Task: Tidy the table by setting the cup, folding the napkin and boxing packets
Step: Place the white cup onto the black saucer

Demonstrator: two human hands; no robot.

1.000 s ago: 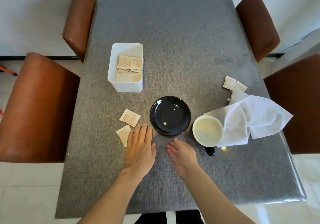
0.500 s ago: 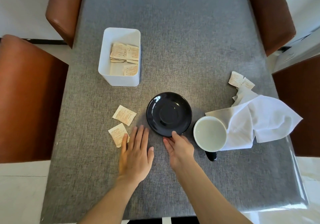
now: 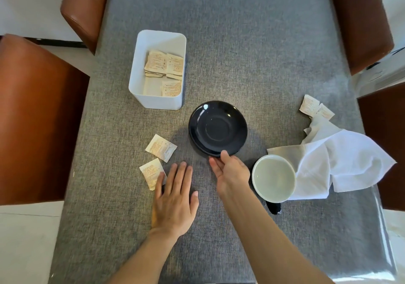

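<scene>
The cup [image 3: 274, 178], black outside and pale inside, stands upright on the grey tabletop [image 3: 241, 42] near the front edge, its dark handle pointing toward the person. Just left of it, the right hand [image 3: 231, 172] pinches the near rim of the black saucer [image 3: 218, 128], thumb on top and fingers curled under the edge. The saucer's near side looks slightly raised, though I can't be sure it has left the surface. The left hand [image 3: 175, 200] lies flat on the tabletop with its fingers spread, the little finger covering a corner of the nearer loose packet [image 3: 151, 170]. A second packet [image 3: 161, 147] lies just beyond that one. The crumpled white napkin [image 3: 341, 163] touches the cup's right side and spreads toward the table edge, with two more packets [image 3: 315, 108] at its far end. The white box [image 3: 140, 73] sits left of the saucer, beyond it, with several packets inside. Brown chairs [image 3: 37, 119] stand along both sides.
</scene>
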